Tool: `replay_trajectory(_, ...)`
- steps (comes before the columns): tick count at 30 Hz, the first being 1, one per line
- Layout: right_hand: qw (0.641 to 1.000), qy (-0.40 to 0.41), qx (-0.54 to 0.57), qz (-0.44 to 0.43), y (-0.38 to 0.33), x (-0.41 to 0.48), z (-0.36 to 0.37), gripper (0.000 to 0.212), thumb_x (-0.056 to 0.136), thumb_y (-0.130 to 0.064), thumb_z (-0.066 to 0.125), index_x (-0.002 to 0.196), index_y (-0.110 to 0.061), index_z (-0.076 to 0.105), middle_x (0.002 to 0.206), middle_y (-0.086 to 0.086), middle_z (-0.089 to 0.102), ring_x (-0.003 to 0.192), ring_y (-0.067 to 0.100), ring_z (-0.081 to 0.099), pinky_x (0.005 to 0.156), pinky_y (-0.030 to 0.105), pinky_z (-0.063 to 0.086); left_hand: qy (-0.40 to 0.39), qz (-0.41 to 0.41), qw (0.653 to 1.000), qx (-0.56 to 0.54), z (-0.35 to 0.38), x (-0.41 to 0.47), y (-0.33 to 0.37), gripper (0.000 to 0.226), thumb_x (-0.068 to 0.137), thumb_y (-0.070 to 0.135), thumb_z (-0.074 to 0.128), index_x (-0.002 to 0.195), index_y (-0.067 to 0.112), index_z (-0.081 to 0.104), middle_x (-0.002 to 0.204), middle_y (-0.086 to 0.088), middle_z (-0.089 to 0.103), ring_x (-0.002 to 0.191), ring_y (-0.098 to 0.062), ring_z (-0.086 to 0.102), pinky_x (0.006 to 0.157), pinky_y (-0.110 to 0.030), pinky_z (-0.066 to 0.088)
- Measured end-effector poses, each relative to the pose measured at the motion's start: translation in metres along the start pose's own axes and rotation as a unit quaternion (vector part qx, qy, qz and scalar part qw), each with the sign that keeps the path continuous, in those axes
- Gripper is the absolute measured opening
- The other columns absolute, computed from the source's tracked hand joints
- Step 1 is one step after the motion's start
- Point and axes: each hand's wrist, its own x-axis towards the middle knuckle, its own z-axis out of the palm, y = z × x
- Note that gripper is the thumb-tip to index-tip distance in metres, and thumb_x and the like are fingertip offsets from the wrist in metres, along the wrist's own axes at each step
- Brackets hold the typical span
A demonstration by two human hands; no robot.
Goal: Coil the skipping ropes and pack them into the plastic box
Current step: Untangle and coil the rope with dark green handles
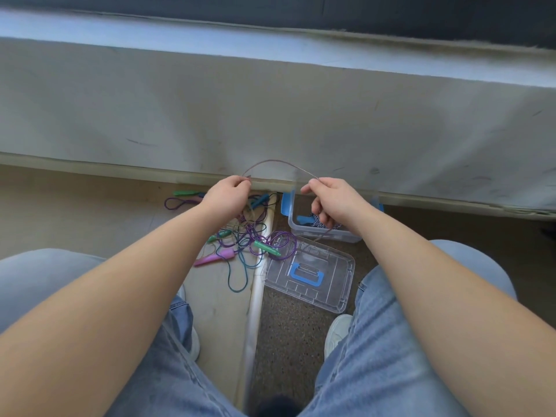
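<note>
A thin purple skipping rope (279, 162) arches between my two hands, held up in front of a low wall. My left hand (228, 197) pinches one side of the arch, my right hand (334, 200) pinches the other, and the rope trails down from each. Below on the floor lies a tangle of purple and teal ropes (249, 236) with green (266, 247) and pink handles (215, 257). The clear plastic box (325, 234) with blue clips stands on the floor under my right hand, with a blue-handled striped rope (313, 221) inside.
The box's clear lid (313, 275) with a blue handle lies flat on the dark floor in front of the box. A white strip (258, 284) runs along the floor between the light and dark areas. My knees in jeans and white shoes (337, 332) frame the space.
</note>
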Motion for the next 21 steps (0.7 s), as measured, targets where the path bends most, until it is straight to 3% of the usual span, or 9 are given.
replay_trajectory(2, 1.000, -0.005, 0.003, -0.008, 0.000, -0.001, 0.001, 0.034, 0.107, -0.035, 0.035, 0.114, -0.019, 0.064, 0.071, 0.004, 0.059, 0.046, 0.012, 0.051, 0.043, 0.025, 0.044, 0.030, -0.010, 0.999, 0.045, -0.003, 0.002, -0.007, 0.047, 0.094, 0.046, 0.036, 0.134, 0.032, 0.056, 0.122, -0.008, 0.064, 0.105, -0.029, 0.061, 0.098, -0.041, 0.048)
replay_trajectory(5, 1.000, -0.003, -0.006, -0.015, 0.000, -0.002, 0.003, 0.034, 0.108, -0.035, 0.033, 0.115, -0.020, 0.064, 0.071, 0.003, 0.060, 0.045, 0.011, 0.051, 0.043, 0.025, 0.044, 0.056, -0.004, 0.997, 0.044, -0.005, 0.005, -0.009, 0.050, 0.082, 0.054, 0.028, 0.118, 0.044, 0.060, 0.117, -0.010, 0.063, 0.098, -0.030, 0.066, 0.095, -0.043, 0.051)
replay_trajectory(8, 1.000, -0.002, -0.011, -0.013, -0.002, -0.002, 0.003, 0.035, 0.108, -0.035, 0.033, 0.115, -0.020, 0.063, 0.072, 0.003, 0.060, 0.047, 0.012, 0.051, 0.044, 0.026, 0.045, 0.041, 0.016, 0.997, 0.058, -0.005, -0.003, -0.001, 0.032, 0.092, 0.031, 0.042, 0.103, 0.029, 0.072, 0.098, -0.001, 0.071, 0.092, -0.023, 0.067, 0.086, -0.033, 0.053)
replay_trajectory(11, 1.000, -0.002, -0.007, -0.013, -0.003, -0.003, 0.004, 0.035, 0.108, -0.034, 0.032, 0.115, -0.019, 0.063, 0.071, 0.003, 0.060, 0.048, 0.013, 0.051, 0.046, 0.027, 0.044, 0.024, -0.006, 0.998, 0.062, -0.003, -0.003, -0.001, 0.024, 0.087, 0.021, 0.052, 0.098, 0.027, 0.072, 0.099, 0.002, 0.071, 0.096, -0.021, 0.064, 0.092, -0.034, 0.054)
replay_trajectory(16, 0.999, 0.013, 0.019, -0.029, -0.006, -0.003, 0.004, 0.035, 0.108, -0.033, 0.031, 0.120, -0.020, 0.062, 0.071, 0.003, 0.061, 0.048, 0.014, 0.050, 0.046, 0.028, 0.044, -0.033, -0.040, 0.989, 0.138, 0.000, -0.003, -0.011, 0.023, 0.085, 0.013, 0.064, 0.103, 0.021, 0.074, 0.098, 0.000, 0.068, 0.097, -0.022, 0.063, 0.088, -0.031, 0.054)
replay_trajectory(19, 0.999, 0.007, 0.020, -0.037, -0.006, -0.003, 0.004, 0.034, 0.109, -0.034, 0.031, 0.128, -0.026, 0.058, 0.075, 0.004, 0.064, 0.049, 0.015, 0.051, 0.047, 0.028, 0.045, -0.043, -0.044, 0.987, 0.152, 0.001, -0.002, -0.013, 0.020, 0.084, 0.012, 0.066, 0.099, 0.017, 0.078, 0.093, -0.003, 0.072, 0.081, -0.023, 0.063, 0.069, -0.030, 0.054)
replay_trajectory(21, 0.999, -0.006, 0.013, -0.033, -0.006, -0.004, 0.005, 0.032, 0.109, -0.035, 0.031, 0.129, -0.031, 0.055, 0.076, 0.004, 0.066, 0.051, 0.015, 0.052, 0.048, 0.028, 0.045, -0.059, -0.043, 0.989, 0.132, 0.001, 0.000, -0.011, 0.019, 0.083, 0.013, 0.066, 0.097, 0.017, 0.078, 0.089, -0.004, 0.074, 0.065, -0.020, 0.054, 0.058, -0.026, 0.044)
